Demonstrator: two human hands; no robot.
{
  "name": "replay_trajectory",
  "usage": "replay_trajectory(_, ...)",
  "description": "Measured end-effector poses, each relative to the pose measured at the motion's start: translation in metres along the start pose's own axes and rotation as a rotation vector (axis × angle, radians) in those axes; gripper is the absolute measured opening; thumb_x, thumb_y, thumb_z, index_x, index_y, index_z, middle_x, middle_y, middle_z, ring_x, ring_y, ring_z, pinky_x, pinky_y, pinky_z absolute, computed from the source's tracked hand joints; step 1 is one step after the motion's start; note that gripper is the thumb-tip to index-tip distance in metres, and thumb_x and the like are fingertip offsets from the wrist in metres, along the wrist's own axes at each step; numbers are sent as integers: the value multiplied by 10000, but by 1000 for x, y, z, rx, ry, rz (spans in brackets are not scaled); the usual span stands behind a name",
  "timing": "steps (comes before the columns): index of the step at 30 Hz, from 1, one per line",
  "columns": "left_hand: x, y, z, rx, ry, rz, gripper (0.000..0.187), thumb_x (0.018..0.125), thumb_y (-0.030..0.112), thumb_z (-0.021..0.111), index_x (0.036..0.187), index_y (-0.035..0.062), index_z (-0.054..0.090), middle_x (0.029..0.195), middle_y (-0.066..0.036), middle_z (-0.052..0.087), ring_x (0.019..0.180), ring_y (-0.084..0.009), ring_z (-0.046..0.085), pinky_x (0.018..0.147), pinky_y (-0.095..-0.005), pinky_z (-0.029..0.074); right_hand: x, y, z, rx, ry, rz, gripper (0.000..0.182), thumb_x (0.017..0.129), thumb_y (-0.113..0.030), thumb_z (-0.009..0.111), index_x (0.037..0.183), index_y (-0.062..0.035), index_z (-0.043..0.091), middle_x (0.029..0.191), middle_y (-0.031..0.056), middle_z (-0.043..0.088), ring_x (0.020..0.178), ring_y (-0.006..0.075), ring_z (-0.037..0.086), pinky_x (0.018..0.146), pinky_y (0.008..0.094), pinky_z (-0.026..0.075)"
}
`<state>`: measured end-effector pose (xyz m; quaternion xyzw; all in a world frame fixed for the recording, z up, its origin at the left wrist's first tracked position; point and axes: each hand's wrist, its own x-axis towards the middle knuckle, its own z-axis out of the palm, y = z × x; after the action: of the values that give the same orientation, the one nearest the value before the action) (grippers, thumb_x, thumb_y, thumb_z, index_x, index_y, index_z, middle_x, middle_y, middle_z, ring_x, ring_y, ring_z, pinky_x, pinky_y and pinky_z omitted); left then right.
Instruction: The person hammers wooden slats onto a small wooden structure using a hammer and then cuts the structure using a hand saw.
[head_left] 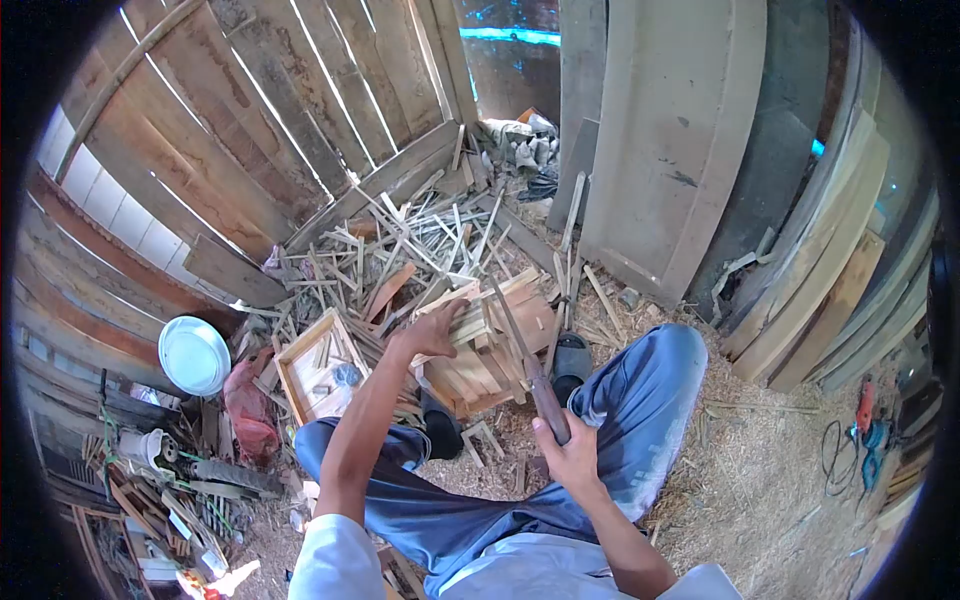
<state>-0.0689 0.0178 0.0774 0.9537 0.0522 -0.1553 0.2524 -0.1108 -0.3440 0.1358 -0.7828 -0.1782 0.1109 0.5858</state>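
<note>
My right hand [568, 452] is wrapped around the brown wooden handle of a long tool with a narrow, dark metal blade [508, 318]. The blade points away from me, passing over the right part of the light wood pieces. My left hand [432, 332] grips a wood piece [472, 322] at the top of the pile, thumb toward me and fingers reaching over the far side. Just below it, between my feet, a wooden box [460, 402] holds several short wood strips. The left palm hides part of the wood it grips.
A shallow wooden tray [287, 352] lies at left, beside a pale round basin [194, 356] and a red bag [250, 405]. Scrap sticks [400, 235] heap against the plank wall. Large boards [680, 140] lean at right. A blue power tool [875, 450] sits far right on sawdust.
</note>
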Motion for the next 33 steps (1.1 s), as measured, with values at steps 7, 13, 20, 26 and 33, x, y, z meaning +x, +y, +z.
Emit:
replay_trajectory(7,-10,17,-13,-79,-85,-2,1038,586,136,773,1511,116,303,1448,-198,458,1301,-364,483,1082,-391,408,15,11,5,-46,-47,46,350,886,-326,692,788,-4,596,560,159,548,493,316,557,508,420,418)
replay_trajectory(13,-23,-7,-6,-35,110,141,926,618,111,745,1478,141,402,1446,-190,455,1295,-378,491,1052,-396,441,20,3,20,-9,-74,45,354,919,-336,658,815,1,615,617,181,600,570,325,622,560,415,465)
replay_trajectory(20,-67,-44,8,-255,419,43,676,705,-128,605,1340,103,583,1243,-203,645,1161,-306,620,970,-359,481,20,14,53,-48,-88,-58,371,941,-344,653,858,17,646,565,166,535,468,252,496,501,385,406)
replay_trajectory(26,-70,-57,11,-266,365,-70,715,694,-125,599,1361,130,571,1203,-189,671,1126,-306,643,953,-351,491,18,-1,58,-111,-120,25,420,940,-361,643,761,17,607,603,231,591,555,382,626,534,454,463)
replay_trajectory(33,-62,-81,4,-523,327,-126,601,792,45,588,1390,79,539,1298,-131,638,1185,-234,603,974,-333,474,27,-4,57,-130,-139,41,422,948,-342,638,758,33,609,598,236,588,531,371,619,512,434,453)
